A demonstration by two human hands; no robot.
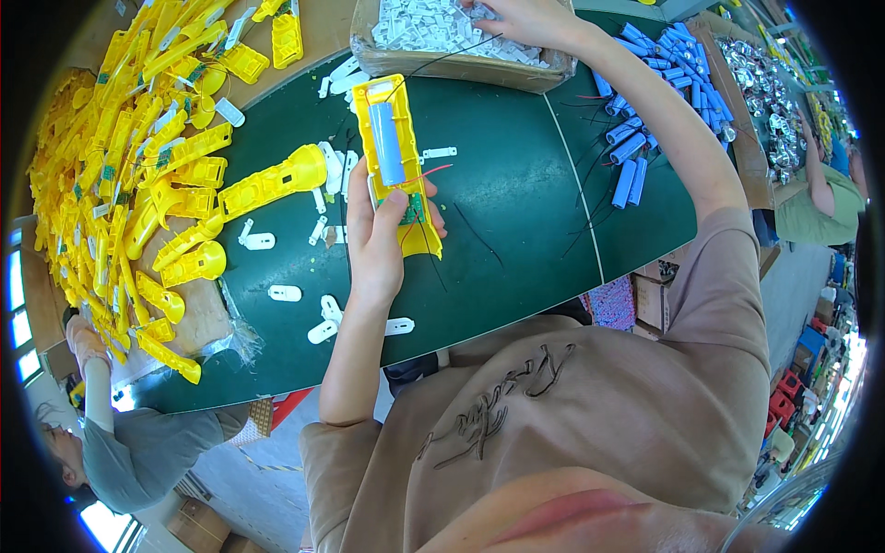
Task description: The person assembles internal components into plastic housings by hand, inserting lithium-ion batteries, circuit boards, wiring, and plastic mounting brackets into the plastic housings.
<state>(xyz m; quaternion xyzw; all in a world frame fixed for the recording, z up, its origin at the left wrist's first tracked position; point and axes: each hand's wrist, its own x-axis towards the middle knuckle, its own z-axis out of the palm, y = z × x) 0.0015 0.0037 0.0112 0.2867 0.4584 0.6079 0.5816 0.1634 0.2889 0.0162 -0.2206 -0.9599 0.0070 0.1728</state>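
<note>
My left hand grips a yellow plastic housing, its thumb pressed near a small green circuit board. Inside the housing lies a blue cylindrical battery cell. A red wire and thin black wires stick out of it. At the far edge, my right hand reaches into a cardboard box full of small white plastic parts. Its visible fingers look apart, though the picture's top edge cuts part of the hand off. Another yellow housing lies on the green table, left of my left hand.
A big heap of yellow housings covers the left side. Loose white parts are scattered nearby. Blue battery cells with wires lie at the right, beside a box of shiny metal parts. Co-workers sit at the lower left and far right.
</note>
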